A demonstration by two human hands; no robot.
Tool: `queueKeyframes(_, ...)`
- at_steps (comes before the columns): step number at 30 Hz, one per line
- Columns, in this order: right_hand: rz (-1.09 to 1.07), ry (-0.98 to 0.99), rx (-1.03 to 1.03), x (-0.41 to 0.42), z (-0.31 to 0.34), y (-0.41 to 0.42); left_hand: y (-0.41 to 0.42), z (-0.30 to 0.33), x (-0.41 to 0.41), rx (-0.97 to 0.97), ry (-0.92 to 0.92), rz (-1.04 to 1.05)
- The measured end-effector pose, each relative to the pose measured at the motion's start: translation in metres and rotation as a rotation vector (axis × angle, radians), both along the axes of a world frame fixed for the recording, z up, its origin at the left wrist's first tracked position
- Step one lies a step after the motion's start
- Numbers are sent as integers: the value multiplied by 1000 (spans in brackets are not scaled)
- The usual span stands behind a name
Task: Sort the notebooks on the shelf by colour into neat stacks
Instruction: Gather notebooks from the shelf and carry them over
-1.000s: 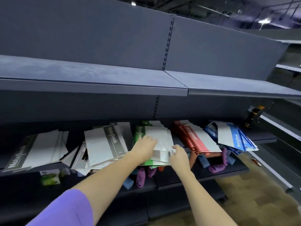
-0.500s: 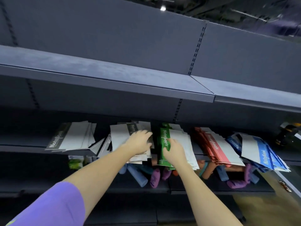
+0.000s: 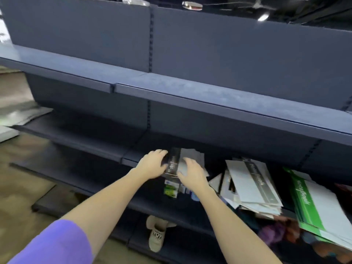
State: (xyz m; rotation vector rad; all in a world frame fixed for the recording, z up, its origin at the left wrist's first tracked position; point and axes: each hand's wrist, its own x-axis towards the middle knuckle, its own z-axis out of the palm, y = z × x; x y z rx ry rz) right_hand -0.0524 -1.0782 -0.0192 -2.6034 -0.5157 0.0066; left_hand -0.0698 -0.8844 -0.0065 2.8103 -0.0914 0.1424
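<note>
A small stack of black-and-white notebooks (image 3: 174, 161) lies on the dark lower shelf (image 3: 99, 143), blurred by motion. My left hand (image 3: 152, 165) curls around its left edge. Over its white right part lies my right hand (image 3: 192, 174), fingers spread and thumb at the near edge. To the right sits a larger, untidy pile of black-and-white notebooks (image 3: 253, 185). Further right a green-and-white stack (image 3: 314, 204) tilts over the shelf's front. A sliver of red notebook (image 3: 343, 187) shows at the right edge.
The upper shelf (image 3: 209, 92) juts out above the notebooks. Small packets (image 3: 171, 189) and coloured rolls (image 3: 274, 229) sit on the shelf below. A beige shoe (image 3: 156, 235) stands on the floor. Pale flat items (image 3: 24, 115) lie at far left.
The view has swung left, so the red and blue stacks are out of sight. Both hands have left the green and middle piles and come onto the leftmost black-and-white stack.
</note>
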Motion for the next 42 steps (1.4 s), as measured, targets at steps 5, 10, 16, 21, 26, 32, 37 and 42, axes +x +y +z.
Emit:
queueKeyframes(5, 118, 32, 26, -21, -16, 124, 119, -12, -37, 28, 6, 127)
queueKeyframes(10, 213, 55, 3, -31, -21, 220, 218, -20, -64, 73, 65, 240)
queueKeyframes(16, 302, 71, -31, -15, -31, 320, 312, -37, -68, 54, 63, 327)
queueKeyframes(21, 396, 70, -19, 21, -42, 416, 401, -42, -44, 57, 27, 424)
queueKeyframes(26, 432, 114, 64, 62, -46, 522, 498, -41, -24, 151, 100, 485)
queueKeyframes(32, 515, 139, 96, 95, -48, 624, 602, -36, -1, 218, 181, 572)
queueKeyframes(37, 498, 157, 60, 109, -48, 670, 665, -48, 10, 196, 215, 605)
queueKeyframes(42, 431, 169, 48, 122, -46, 711, 727, -62, 31, 107, 203, 601)
